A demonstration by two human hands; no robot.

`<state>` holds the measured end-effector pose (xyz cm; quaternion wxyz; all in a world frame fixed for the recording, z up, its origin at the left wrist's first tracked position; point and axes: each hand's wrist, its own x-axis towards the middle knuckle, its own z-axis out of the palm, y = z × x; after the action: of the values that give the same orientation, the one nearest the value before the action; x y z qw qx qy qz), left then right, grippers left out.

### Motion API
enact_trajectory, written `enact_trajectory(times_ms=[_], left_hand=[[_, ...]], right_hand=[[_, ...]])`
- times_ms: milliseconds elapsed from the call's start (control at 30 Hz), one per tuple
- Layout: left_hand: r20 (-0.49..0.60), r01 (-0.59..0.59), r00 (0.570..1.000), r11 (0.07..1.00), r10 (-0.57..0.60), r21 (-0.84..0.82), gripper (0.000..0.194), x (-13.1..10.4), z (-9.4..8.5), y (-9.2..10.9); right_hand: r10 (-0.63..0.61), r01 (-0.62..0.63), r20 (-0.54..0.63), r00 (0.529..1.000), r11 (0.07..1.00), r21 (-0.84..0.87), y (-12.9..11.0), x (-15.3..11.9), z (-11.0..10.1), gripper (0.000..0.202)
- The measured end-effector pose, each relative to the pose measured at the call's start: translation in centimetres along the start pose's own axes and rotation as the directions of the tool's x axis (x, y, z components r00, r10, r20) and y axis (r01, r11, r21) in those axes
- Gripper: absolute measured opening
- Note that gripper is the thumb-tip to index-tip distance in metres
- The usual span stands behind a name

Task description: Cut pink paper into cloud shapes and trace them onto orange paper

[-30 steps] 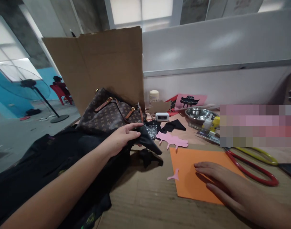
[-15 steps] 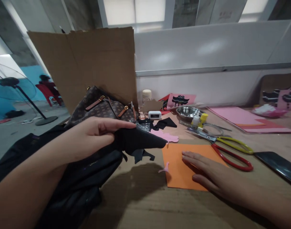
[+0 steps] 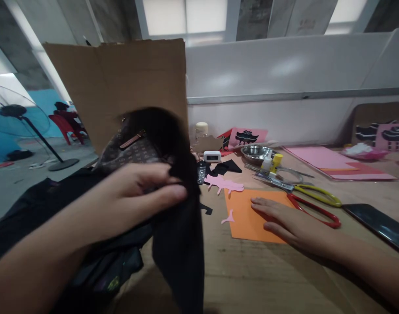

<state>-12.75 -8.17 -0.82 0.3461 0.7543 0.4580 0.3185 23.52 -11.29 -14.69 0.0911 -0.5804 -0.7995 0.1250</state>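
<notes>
My left hand (image 3: 134, 200) pinches a limp black sheet (image 3: 183, 231) between thumb and fingers, lifted in front of the brown patterned handbag (image 3: 130, 150). Motion blurs its upper part, and whether it is paper or cloth I cannot tell. Flat on a square of orange paper (image 3: 242, 218) lies my right hand (image 3: 284, 220), its fingers stretched out. A small pink paper scrap (image 3: 228, 217) overlaps the orange sheet's left edge. Just beyond is a pink paper animal cutout (image 3: 224, 183). Black scraps (image 3: 230, 167) lie behind it.
Shears (image 3: 314, 196) with red and yellow handles lie right of the orange paper, beside a black phone (image 3: 379, 224). Behind are a metal bowl (image 3: 255, 152), a yellow-capped glue bottle (image 3: 276, 163) and pink sheets (image 3: 320, 159). Dark cloth (image 3: 32, 205) covers the left; a cardboard panel (image 3: 137, 83) stands behind.
My left hand has raised and turned the black sheet, which now hangs downward and uncovers the pink cutout. The right hand stays flat on the orange paper.
</notes>
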Motion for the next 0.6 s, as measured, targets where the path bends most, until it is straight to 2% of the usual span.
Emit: enact_trajectory(times_ms=[33,67,100,133,167,200,300,367,467,533,600], left_hand=[[0.201,-0.034,0.979,0.998,0.023,0.051,0.039,0.2,1.3,-0.6],[0.406,-0.060,0.914,0.990,0.004,0.125,0.043,0.5,2.7,-1.5],[0.538,-0.096,0.843,0.981,-0.010,0.170,0.047,0.8,4.1,-2.5],[0.610,-0.118,0.792,0.975,-0.021,0.187,0.048,1.2,5.4,-3.6],[0.651,-0.101,0.758,0.979,-0.041,0.179,0.045,1.6,6.5,-4.7],[0.666,-0.092,0.744,0.982,-0.044,0.168,0.041,2.0,7.3,-5.7],[0.717,-0.068,0.697,0.993,-0.024,0.099,0.046,3.0,8.1,-7.6],[0.756,-0.063,0.654,0.996,-0.005,0.061,0.049,3.4,7.8,-7.8],[0.796,-0.099,0.604,0.995,0.045,0.019,0.036,3.5,7.2,-7.4],[0.806,-0.104,0.586,0.994,0.086,-0.031,0.045,3.4,7.2,-7.2],[0.798,-0.102,0.588,0.991,0.129,-0.085,0.051,3.2,7.4,-7.1]], right_hand=[[0.002,-0.002,0.004,1.000,1.000,-0.004,-0.1,0.0,0.0,0.061],[-0.003,0.003,0.004,1.000,1.000,-0.012,-0.1,0.0,0.1,0.061],[-0.016,0.016,0.000,1.000,1.000,-0.026,-0.2,0.1,0.1,0.062],[-0.035,0.035,-0.004,0.999,0.998,-0.047,-0.1,0.1,0.1,0.062],[-0.058,0.058,-0.005,0.998,0.996,-0.071,-0.1,0.2,0.1,0.061],[-0.078,0.076,-0.011,0.997,0.993,-0.095,0.0,0.3,0.1,0.059],[-0.131,0.122,-0.047,0.990,0.980,-0.154,0.1,0.5,0.0,0.056],[-0.148,0.134,-0.089,0.985,0.980,-0.150,-0.1,0.5,-0.1,0.055],[-0.118,0.109,-0.162,0.980,0.992,-0.066,-1.1,-0.2,-0.1,0.052],[-0.077,0.078,-0.203,0.976,0.997,-0.003,-2.6,-0.8,-0.1,0.050],[-0.078,0.093,-0.215,0.974,0.994,0.062,-4.8,-1.4,-0.3,0.052]])
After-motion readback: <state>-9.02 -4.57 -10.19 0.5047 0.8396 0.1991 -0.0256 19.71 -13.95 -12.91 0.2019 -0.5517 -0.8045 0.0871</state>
